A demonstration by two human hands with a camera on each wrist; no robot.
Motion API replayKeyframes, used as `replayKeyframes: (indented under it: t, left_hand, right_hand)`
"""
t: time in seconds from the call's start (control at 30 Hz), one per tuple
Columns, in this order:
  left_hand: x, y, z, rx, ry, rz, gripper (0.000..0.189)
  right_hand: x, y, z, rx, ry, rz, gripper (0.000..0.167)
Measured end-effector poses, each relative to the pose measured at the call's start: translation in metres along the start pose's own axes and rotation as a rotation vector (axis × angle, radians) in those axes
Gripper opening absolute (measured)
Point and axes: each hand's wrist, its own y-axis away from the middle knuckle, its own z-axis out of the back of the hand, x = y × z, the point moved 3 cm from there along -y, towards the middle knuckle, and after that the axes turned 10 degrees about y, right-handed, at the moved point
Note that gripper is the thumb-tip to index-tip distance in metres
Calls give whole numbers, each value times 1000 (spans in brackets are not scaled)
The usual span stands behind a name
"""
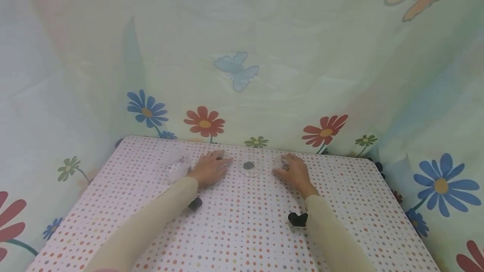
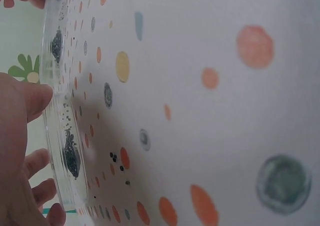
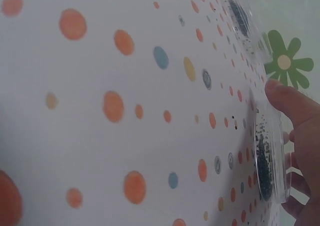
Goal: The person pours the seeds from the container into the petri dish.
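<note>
Three clear petri dishes with dark granules stand in a row near the table's far edge. My left hand (image 1: 209, 168) arches over the left dish (image 2: 71, 153), thumb at one side of its rim and fingertips along the other. The right dish (image 3: 265, 158) is held the same way by my right hand (image 1: 294, 172), its thumb and curled fingers round the rim. Between the hands, the middle petri dish (image 1: 248, 166) is untouched, a dark clump at its centre. From the head view, my hands partly hide the two outer dishes.
A clear, crumpled-looking container (image 1: 177, 166) lies left of my left hand. A few loose dark granules (image 2: 116, 158) are scattered on the dotted tabletop (image 1: 242, 221). A flower-printed curtain (image 1: 272, 95) hangs behind the far edge. Dark wrist-camera parts (image 1: 298, 219) sit by my sleeves.
</note>
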Motion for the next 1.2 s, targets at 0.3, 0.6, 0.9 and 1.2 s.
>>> replayKeyframes:
  t: [0.3, 0.6, 0.9, 1.2]
  left_hand:
    - [1, -2, 1, 11, 1, 16, 46]
    - [2, -10, 2, 3, 2, 23, 46]
    - [5, -14, 5, 2, -17, 15, 46]
    - [6, -13, 18, -57, 66, 23, 47]
  right_hand:
    - [6, 4, -6, 6, 5, 31, 69]
    - [10, 3, -4, 16, 13, 34, 71]
    - [8, 6, -2, -3, 30, 74, 76]
    - [14, 19, 14, -140, 89, 199, 56]
